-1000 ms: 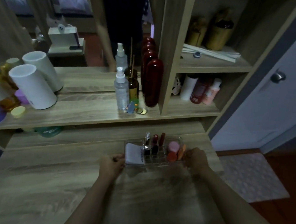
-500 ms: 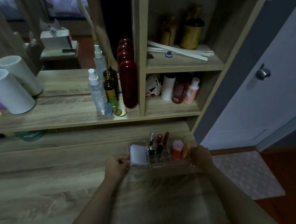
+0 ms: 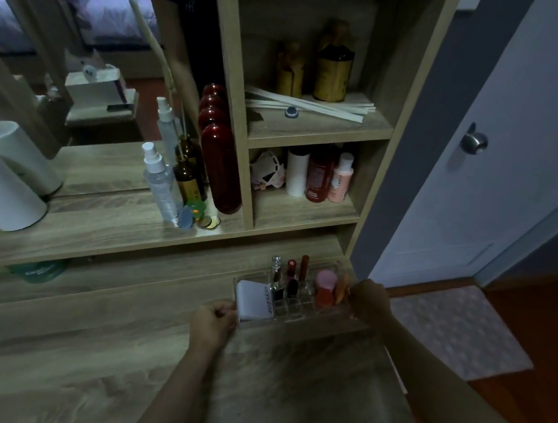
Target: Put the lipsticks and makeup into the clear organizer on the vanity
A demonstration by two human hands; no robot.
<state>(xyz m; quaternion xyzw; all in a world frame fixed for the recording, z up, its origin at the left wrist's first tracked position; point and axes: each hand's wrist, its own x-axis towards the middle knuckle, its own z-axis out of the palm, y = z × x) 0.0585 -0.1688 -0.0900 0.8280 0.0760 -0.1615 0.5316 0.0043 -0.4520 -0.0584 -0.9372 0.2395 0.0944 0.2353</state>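
Organizer (image 3: pixel 298 311) shifted rightward (wood vanity (image 3: pixel 84 346)), left hand (image 3: pixel 212 323), right hand (image 3: pixel 370 300) gripping its ends.

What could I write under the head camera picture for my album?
Both hands, left hand and right hand, hold the ends of a filled clear organizer on the vanity.

Only a few words read here: "MAKE" heads the blurred label of the dark red bottle (image 3: pixel 319 177) on the lower shelf, while the white compact (image 3: pixel 253 300) in the clear organizer (image 3: pixel 297 316) carries sideways lettering that looks like "skin".
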